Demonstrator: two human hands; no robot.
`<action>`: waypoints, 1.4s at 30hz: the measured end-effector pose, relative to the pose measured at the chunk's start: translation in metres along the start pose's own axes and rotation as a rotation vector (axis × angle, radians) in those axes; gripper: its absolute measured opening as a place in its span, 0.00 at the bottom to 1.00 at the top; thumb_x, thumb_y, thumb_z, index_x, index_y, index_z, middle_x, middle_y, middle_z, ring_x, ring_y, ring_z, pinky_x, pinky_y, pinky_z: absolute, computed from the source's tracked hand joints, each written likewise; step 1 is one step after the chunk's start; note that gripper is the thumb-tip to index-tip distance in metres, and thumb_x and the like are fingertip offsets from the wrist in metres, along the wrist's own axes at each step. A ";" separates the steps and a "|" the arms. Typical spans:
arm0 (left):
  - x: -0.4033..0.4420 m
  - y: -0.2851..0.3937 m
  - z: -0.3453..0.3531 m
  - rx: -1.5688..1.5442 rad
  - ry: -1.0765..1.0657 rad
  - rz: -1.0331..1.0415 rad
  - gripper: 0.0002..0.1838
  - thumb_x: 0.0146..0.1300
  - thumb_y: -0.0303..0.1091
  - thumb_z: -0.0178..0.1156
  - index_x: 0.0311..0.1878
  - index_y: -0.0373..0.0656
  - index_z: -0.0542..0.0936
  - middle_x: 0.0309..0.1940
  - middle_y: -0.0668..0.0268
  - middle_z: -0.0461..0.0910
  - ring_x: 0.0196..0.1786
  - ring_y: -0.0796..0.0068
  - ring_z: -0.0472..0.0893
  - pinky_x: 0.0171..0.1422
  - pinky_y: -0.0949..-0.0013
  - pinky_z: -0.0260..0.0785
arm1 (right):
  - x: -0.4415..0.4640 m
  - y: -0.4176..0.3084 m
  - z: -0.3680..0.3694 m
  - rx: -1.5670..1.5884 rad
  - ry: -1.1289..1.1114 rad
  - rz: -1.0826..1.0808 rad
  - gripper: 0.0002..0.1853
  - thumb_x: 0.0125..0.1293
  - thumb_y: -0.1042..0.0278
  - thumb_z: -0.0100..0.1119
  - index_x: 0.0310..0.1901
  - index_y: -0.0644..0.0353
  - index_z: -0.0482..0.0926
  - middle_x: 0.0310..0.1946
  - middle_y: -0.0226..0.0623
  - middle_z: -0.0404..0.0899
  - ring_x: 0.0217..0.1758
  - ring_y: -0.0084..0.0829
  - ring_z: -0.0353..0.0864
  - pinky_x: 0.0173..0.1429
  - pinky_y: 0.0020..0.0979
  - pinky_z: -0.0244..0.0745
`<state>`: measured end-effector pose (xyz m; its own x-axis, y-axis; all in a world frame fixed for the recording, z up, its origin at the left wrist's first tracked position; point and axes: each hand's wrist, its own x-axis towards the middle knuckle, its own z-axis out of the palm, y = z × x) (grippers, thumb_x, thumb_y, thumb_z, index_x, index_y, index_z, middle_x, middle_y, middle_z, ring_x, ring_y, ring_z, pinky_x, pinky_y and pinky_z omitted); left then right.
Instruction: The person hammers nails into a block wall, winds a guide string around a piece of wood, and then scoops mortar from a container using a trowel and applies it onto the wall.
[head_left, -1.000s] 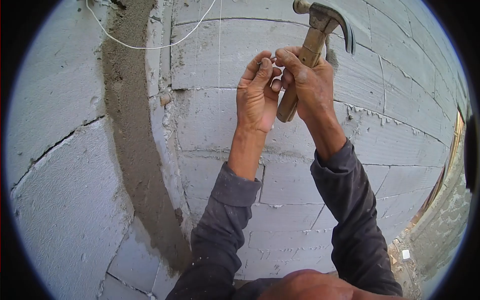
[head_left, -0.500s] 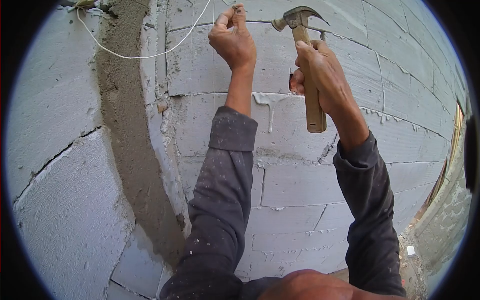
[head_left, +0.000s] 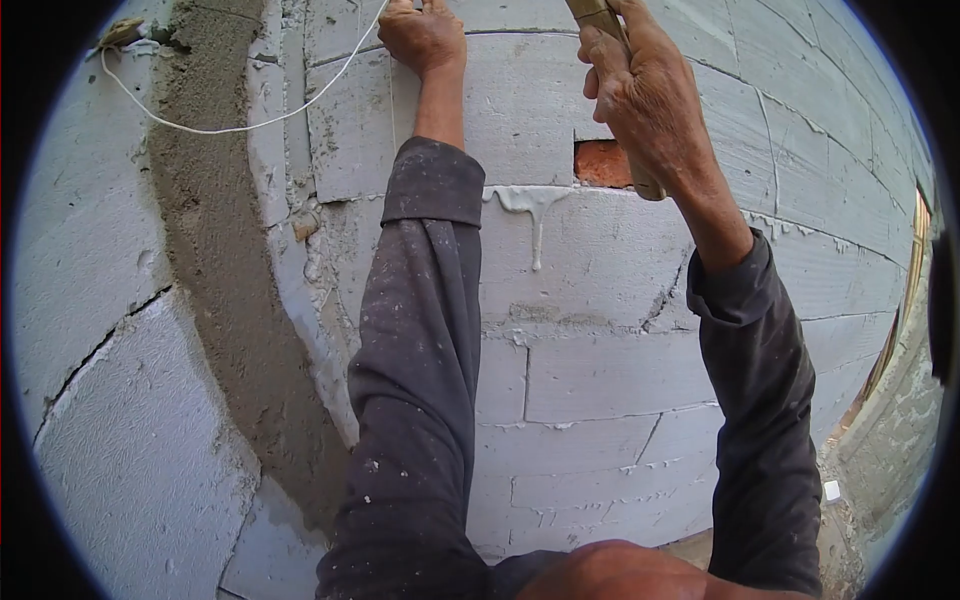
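- Head view, upper centre of the frame: the left hand is raised against the pale block wall, its fingers bent and partly cut off by the top edge; whether they pinch anything cannot be told.
- Head view, upper right of centre: the right hand is closed round the wooden handle of the hammer. The handle slants, its butt emerging below the palm; the striking end lies beyond the top edge.
- Head view, upper left: a white cord sags from a small wooden piece and rises to the top edge, just beside the left hand.
- Head view, left side: a strip of grey-brown mortar runs down between pale blocks, curving towards the lower centre.
- Head view, below the right hand: a red brick surface shows in a rectangular recess, partly hidden by the hand and handle; a white drip hangs from the joint to its left.
- State of the work, as judged: the visible courses appear laid and the mortar strip in place — the wall face, however, is bare of render and the recess unfilled. Contact between the hammer and the wall cannot be confirmed — its striking end is out of frame.
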<state>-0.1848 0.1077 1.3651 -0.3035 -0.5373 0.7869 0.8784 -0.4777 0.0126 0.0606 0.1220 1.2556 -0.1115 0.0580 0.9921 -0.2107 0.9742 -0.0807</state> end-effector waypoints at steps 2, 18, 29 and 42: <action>0.000 0.000 0.001 0.131 -0.007 0.083 0.14 0.74 0.39 0.65 0.44 0.35 0.90 0.19 0.59 0.81 0.20 0.74 0.77 0.26 0.61 0.69 | 0.017 0.022 0.013 -0.110 0.146 -0.328 0.19 0.77 0.72 0.54 0.63 0.75 0.71 0.41 0.68 0.82 0.41 0.60 0.84 0.47 0.51 0.77; -0.003 -0.001 0.007 0.472 0.027 0.243 0.18 0.74 0.49 0.65 0.42 0.42 0.90 0.34 0.49 0.88 0.37 0.46 0.88 0.41 0.49 0.77 | 0.044 0.027 0.037 -0.085 0.043 -0.278 0.14 0.76 0.72 0.53 0.57 0.71 0.73 0.38 0.68 0.81 0.42 0.67 0.83 0.47 0.55 0.74; 0.000 -0.014 0.008 0.407 0.069 0.423 0.15 0.72 0.44 0.65 0.47 0.43 0.90 0.46 0.52 0.89 0.46 0.48 0.88 0.50 0.50 0.80 | 0.071 0.025 0.056 -0.362 0.099 -0.477 0.11 0.75 0.71 0.55 0.54 0.65 0.75 0.33 0.59 0.84 0.38 0.62 0.86 0.39 0.57 0.77; -0.092 0.035 -0.029 0.260 0.003 0.315 0.18 0.66 0.28 0.63 0.57 0.30 0.83 0.52 0.46 0.85 0.62 0.44 0.81 0.65 0.50 0.75 | 0.070 0.024 0.063 -0.264 0.359 -0.621 0.15 0.75 0.70 0.55 0.60 0.63 0.76 0.37 0.59 0.85 0.40 0.64 0.85 0.42 0.58 0.75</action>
<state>-0.1365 0.1202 1.2756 -0.0050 -0.6317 0.7752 0.9925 -0.0975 -0.0730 -0.0131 0.1358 1.3174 0.2838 -0.4944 0.8216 0.1125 0.8681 0.4835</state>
